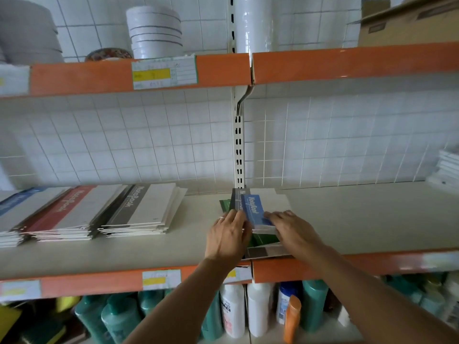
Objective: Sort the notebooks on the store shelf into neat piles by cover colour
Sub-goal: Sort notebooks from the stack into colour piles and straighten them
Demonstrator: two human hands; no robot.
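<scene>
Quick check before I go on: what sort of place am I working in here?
Most likely a small shop's stockroom or sales aisle: orange-edged shelving carrying price labels, stacks of notebooks laid out for sale, and toiletry bottles on the shelf below.

"NoteBook" on grey notebook cover (139,202), red cover (65,203), blue cover (253,207), shelf price labels (164,72) illegible
</scene>
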